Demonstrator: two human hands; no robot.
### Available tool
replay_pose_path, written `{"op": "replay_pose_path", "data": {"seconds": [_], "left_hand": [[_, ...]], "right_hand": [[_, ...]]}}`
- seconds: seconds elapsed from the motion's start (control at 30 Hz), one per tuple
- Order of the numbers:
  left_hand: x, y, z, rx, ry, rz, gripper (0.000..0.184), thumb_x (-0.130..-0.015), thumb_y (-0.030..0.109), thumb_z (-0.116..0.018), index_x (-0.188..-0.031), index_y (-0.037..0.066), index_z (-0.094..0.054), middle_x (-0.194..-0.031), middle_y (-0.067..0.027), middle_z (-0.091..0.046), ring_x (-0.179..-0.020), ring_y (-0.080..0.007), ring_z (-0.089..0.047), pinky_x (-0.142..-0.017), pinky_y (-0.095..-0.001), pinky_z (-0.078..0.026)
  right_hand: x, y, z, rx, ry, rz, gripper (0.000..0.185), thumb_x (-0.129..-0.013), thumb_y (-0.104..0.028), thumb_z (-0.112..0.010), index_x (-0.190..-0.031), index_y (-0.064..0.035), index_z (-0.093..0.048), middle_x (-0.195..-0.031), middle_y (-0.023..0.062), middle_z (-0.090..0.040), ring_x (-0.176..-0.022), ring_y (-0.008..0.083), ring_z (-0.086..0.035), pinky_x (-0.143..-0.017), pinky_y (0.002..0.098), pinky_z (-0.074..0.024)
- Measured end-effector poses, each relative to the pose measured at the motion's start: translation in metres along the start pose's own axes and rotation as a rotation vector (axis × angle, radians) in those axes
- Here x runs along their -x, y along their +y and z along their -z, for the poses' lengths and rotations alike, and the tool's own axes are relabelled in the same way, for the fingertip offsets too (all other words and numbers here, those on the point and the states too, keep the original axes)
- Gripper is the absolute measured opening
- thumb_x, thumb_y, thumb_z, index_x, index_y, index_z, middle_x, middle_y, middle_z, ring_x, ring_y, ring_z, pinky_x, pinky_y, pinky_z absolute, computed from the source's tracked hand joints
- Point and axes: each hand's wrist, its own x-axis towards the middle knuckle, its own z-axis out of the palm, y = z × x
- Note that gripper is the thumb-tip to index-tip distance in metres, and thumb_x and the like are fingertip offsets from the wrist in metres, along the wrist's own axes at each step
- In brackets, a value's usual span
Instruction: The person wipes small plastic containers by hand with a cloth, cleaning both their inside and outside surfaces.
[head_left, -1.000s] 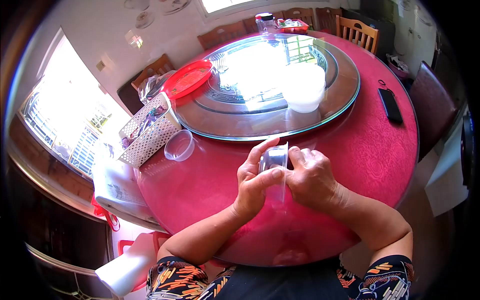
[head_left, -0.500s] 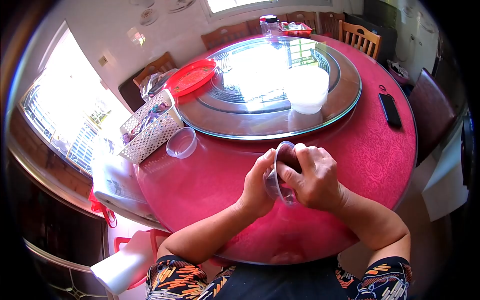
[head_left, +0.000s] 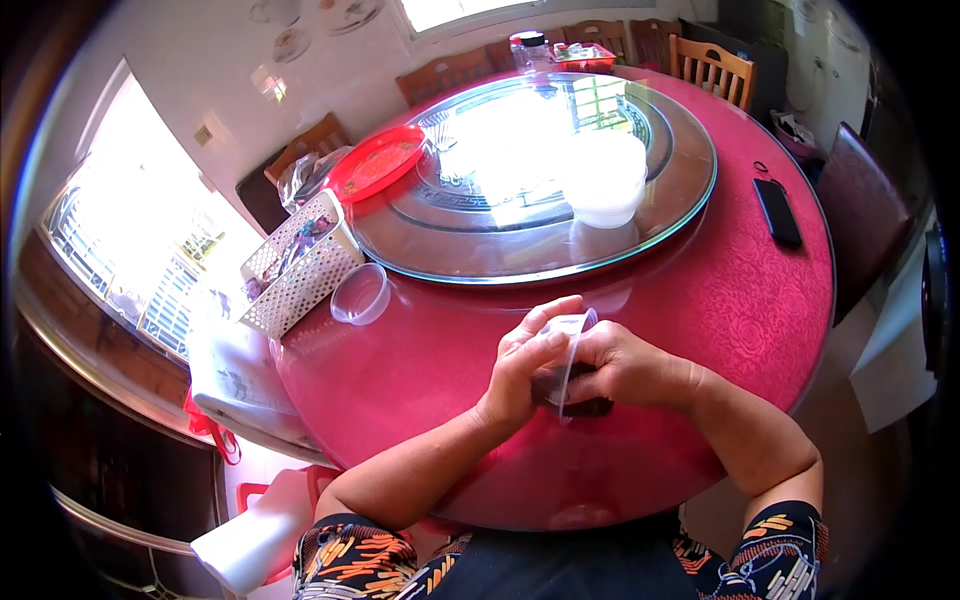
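Note:
My left hand is wrapped round the outside of a clear plastic bowl, which is tipped on its side over the near part of the table. My right hand is closed on a dark, soft-looking cloth and reaches into the bowl's mouth from the right. Part of the cloth shows dark through the bowl's wall; the right fingertips are hidden. Left of my hands, a second clear plastic bowl stands upright on the red tabletop.
A glass turntable carries white stacked bowls and a red tray. A perforated white basket with colourful contents sits at the left edge, a phone at the right. Jars and wooden chairs are at the back.
My right hand has moved lower in the bowl with the cloth, from the top of its rim toward the bottom. My left fingers have shifted up over the bowl's outside.

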Motion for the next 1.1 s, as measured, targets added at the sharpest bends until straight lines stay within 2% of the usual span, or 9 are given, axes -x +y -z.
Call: {"op": "replay_pose_path", "data": {"seconds": [0.17,0.2,0.33,0.5,0.7,0.8,0.87,0.97,1.1], "left_hand": [[-0.005,-0.01,0.006,0.173,-0.027,0.066,0.081,-0.092,0.059,-0.047,-0.144,-0.003,-0.045,-0.119,-0.0187,-0.064,-0.104,-0.0291,-0.066,-0.091,-0.0391,-0.054],[-0.004,-0.009,0.011,0.194,-0.152,0.056,0.083,-0.093,0.064,-0.042,-0.144,-0.001,-0.047,-0.123,-0.0192,-0.063,-0.107,-0.0297,-0.066,-0.091,-0.0393,-0.055],[-0.002,-0.02,0.004,0.223,0.096,0.049,0.066,-0.103,0.057,-0.036,-0.13,0.002,-0.059,-0.116,-0.0139,-0.068,-0.108,-0.0262,-0.066,-0.095,-0.0397,-0.053],[-0.003,-0.023,0.006,0.147,0.046,-0.118,0.057,-0.103,0.046,-0.045,-0.139,0.002,-0.052,-0.125,-0.0103,-0.063,-0.114,-0.0202,-0.061,-0.098,-0.0354,-0.049],[-0.001,-0.006,0.007,0.201,-0.041,-0.071,0.067,-0.092,0.046,-0.051,-0.141,0.0,-0.049,-0.125,-0.0148,-0.062,-0.114,-0.0237,-0.061,-0.101,-0.037,-0.047],[0.001,0.003,0.003,0.167,-0.042,-0.07,0.066,-0.089,0.04,-0.053,-0.14,-0.002,-0.05,-0.112,-0.0142,-0.067,-0.102,-0.0227,-0.065,-0.093,-0.0357,-0.052],[0.0,0.009,0.007,-0.04,-0.063,-0.091,0.073,-0.089,0.049,-0.05,-0.14,-0.004,-0.05,-0.113,-0.016,-0.067,-0.103,-0.0258,-0.066,-0.096,-0.0376,-0.051],[0.001,0.012,0.005,-0.095,-0.028,-0.108,0.073,-0.087,0.045,-0.055,-0.139,-0.006,-0.05,-0.11,-0.0161,-0.069,-0.101,-0.0255,-0.067,-0.096,-0.0366,-0.051],[0.001,0.008,0.006,-0.021,0.018,-0.148,0.069,-0.086,0.034,-0.063,-0.141,-0.005,-0.05,-0.116,-0.016,-0.068,-0.103,-0.0239,-0.067,-0.097,-0.035,-0.051]], "right_hand": [[-0.001,-0.003,-0.003,-0.361,0.089,0.011,0.023,-0.089,-0.006,-0.071,-0.111,-0.0011,-0.072,-0.094,0.0048,-0.068,-0.09,0.0151,-0.065,-0.086,0.0305,-0.0529],[-0.001,-0.006,-0.005,-0.458,0.149,-0.013,0.022,-0.09,-0.006,-0.07,-0.11,0.0001,-0.072,-0.094,0.004,-0.068,-0.09,0.015,-0.065,-0.086,0.0303,-0.0528],[-0.001,-0.01,-0.005,-0.765,0.321,-0.078,0.02,-0.095,-0.007,-0.066,-0.113,0.0006,-0.071,-0.098,0.0045,-0.071,-0.087,0.0113,-0.067,-0.079,0.0257,-0.0552],[-0.004,-0.004,-0.006,-0.833,0.337,-0.028,0.021,-0.095,-0.008,-0.066,-0.114,0.0003,-0.071,-0.101,0.0035,-0.071,-0.091,0.011,-0.066,-0.084,0.0269,-0.055],[-0.002,0.001,-0.008,-0.386,0.135,0.102,0.028,-0.091,-0.007,-0.073,-0.119,-0.0031,-0.07,-0.105,0.003,-0.071,-0.099,0.0126,-0.065,-0.092,0.0298,-0.0527],[-0.001,0.001,-0.013,0.056,0.195,0.278,0.026,-0.083,-0.015,-0.08,-0.107,-0.0106,-0.073,-0.105,0.0079,-0.069,-0.092,0.0248,-0.069,-0.085,0.0365,-0.056],[-0.001,0.002,-0.019,0.378,0.256,0.373,0.022,-0.079,-0.023,-0.08,-0.1,-0.0161,-0.073,-0.102,0.012,-0.065,-0.084,0.0334,-0.07,-0.074,0.043,-0.0581],[0.002,-0.006,-0.019,0.732,0.211,0.283,0.02,-0.083,-0.026,-0.077,-0.1,-0.016,-0.074,-0.098,0.0123,-0.065,-0.079,0.0301,-0.071,-0.068,0.0443,-0.0581],[0.002,-0.006,-0.027,1.079,0.397,0.254,0.017,-0.083,-0.019,-0.069,-0.1,-0.0158,-0.075,-0.093,0.0163,-0.064,-0.072,0.0296,-0.069,-0.063,0.0424,-0.0569]]}}
